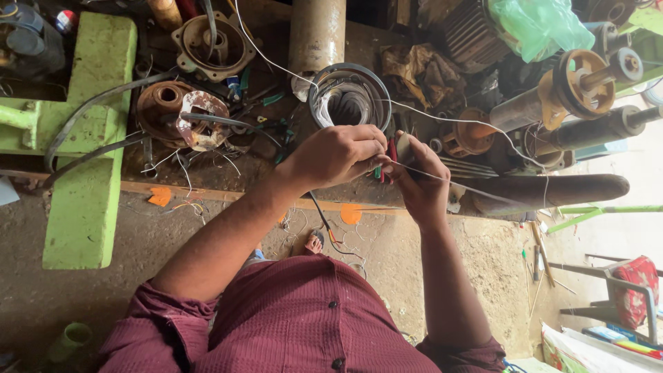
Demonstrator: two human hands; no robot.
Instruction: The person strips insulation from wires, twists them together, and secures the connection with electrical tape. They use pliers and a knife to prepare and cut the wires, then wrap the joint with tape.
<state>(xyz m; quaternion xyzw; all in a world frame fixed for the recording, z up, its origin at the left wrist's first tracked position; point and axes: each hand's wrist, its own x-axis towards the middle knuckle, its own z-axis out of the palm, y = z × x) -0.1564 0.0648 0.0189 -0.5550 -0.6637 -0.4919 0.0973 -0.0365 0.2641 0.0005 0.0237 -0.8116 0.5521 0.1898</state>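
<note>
Over the table (276, 181) edge, left hand (338, 155) and right hand (421, 181) meet, both grips pinching a small red-green tool (387, 160), mostly hidden by fingers. Thin white wire (476, 188) passes btw. them, near the stator ring (350, 97).

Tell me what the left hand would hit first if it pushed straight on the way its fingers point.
The left hand points its fingers at the right hand, so it would probably meet the red-handled tool and white wire pinched between them first, then the right hand. Depth is hard to judge.
</note>
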